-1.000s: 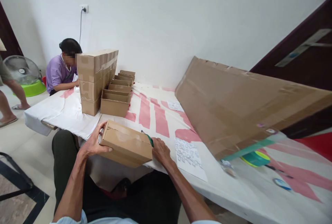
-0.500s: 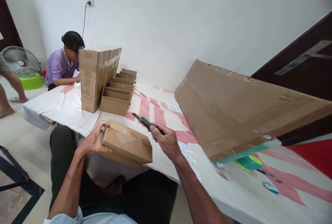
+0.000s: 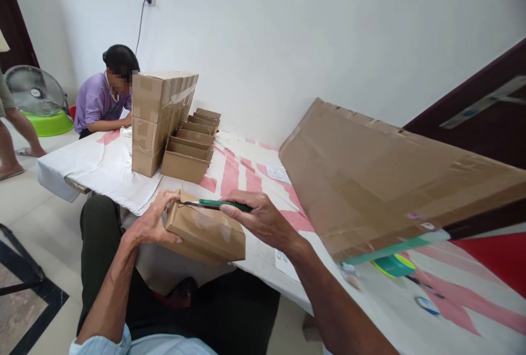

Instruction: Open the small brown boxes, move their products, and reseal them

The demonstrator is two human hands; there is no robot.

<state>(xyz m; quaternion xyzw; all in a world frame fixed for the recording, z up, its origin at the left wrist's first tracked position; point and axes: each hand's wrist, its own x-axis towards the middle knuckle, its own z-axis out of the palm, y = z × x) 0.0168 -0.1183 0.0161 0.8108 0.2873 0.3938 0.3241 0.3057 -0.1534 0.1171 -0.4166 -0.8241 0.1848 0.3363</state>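
Where the near edge of the desk (image 3: 378,295) slants down to the right, the cardboard box (image 3: 209,234) is held at that edge, above the lap (image 3: 222,311); whether the desk bears any of its weight, cannot tell. Left hand (image 3: 158,218) grips the box's left end, thumb on the near side, fingers at the far top edge. Right hand (image 3: 261,218) closed round a green-and-black utility knife (image 3: 226,205), blade at the box's top, close to the left fingers. Beyond, a stretch of pink-and-white cloth (image 3: 230,177) runs back toward the wall (image 3: 263,59), bounded on the left by open-topped cartons (image 3: 184,169) and a taped carton stack (image 3: 164,119), on the right by a large slanting cardboard panel (image 3: 378,179). Paper sheet (image 3: 285,264) near the desk edge, partly behind the right arm.

Box: plain brown, oblong, right end lower in view; glossy tape patches on top; left end mostly covered by fingers.
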